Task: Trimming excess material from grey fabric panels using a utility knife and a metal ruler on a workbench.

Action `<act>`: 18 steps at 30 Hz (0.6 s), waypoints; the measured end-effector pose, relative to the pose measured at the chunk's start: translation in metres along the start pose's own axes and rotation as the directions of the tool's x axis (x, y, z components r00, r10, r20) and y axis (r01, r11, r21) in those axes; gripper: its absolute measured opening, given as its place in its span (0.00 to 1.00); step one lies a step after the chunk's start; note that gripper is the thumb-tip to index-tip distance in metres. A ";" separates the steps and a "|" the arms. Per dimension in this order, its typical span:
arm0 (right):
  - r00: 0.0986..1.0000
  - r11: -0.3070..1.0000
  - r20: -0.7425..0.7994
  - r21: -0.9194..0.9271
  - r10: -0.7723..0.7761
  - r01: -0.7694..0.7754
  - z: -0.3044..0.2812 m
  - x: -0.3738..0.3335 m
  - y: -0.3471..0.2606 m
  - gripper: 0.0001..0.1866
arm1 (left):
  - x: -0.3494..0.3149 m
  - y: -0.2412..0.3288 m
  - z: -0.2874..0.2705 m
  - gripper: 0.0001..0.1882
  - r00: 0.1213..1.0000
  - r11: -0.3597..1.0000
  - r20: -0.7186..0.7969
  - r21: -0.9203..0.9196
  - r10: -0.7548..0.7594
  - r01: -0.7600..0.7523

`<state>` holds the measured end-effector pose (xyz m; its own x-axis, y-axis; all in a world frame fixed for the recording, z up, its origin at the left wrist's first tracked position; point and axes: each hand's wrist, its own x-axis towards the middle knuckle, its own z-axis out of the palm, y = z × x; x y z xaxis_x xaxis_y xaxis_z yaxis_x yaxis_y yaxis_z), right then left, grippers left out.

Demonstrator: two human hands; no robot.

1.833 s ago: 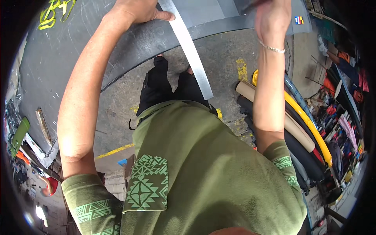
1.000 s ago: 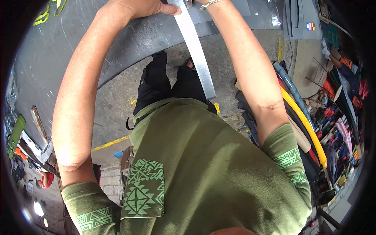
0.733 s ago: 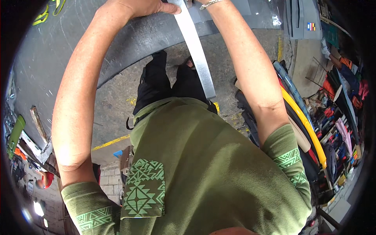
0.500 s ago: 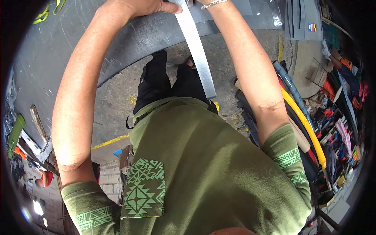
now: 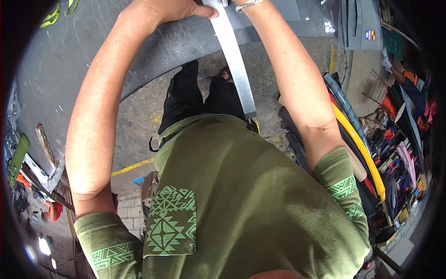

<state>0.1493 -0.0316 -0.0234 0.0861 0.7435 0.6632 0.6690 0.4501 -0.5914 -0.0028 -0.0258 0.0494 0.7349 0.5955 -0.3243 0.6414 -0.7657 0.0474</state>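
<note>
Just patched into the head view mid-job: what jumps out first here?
A long flat metal strip runs from the top edge down the middle toward the person's waist. The left hand rests against its upper end over a big grey metal sheet; the right hand is cut off by the top edge, only its braceleted wrist showing. At the right, a bright yellow hose curves beside cluttered tool shelves.

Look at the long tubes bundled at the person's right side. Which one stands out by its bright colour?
The yellow tube. It curves along the bundle beside the person's right arm, while the tubes around it are black, blue-grey or tan.
</note>
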 end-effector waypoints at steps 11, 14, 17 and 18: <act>0.709 0.540 0.218 0.512 0.671 -0.668 -0.086 0.061 -0.099 0.16 | 0.004 -0.006 0.012 0.68 0.990 0.998 -0.142 0.058 -0.015 0.023; 0.666 0.620 0.041 0.328 0.745 -0.713 -0.130 0.039 -0.125 0.18 | 0.008 -0.001 0.009 0.72 1.000 0.994 -0.028 0.111 -0.013 0.016; 0.725 0.722 -0.040 -0.075 0.687 -0.688 -0.186 -0.024 -0.126 0.21 | 0.003 -0.007 0.018 0.69 0.996 1.000 -0.089 0.002 0.023 -0.022; 0.464 0.465 -0.022 0.028 0.885 -0.885 -0.200 -0.026 -0.153 0.19 | -0.003 -0.008 0.019 0.69 0.995 0.999 -0.096 -0.027 0.019 -0.021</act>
<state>0.1929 -0.2191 0.1411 0.6485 0.7329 -0.2056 0.2144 -0.4351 -0.8745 -0.0143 -0.0258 0.0315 0.7645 0.6016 -0.2313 0.6313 -0.7714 0.0800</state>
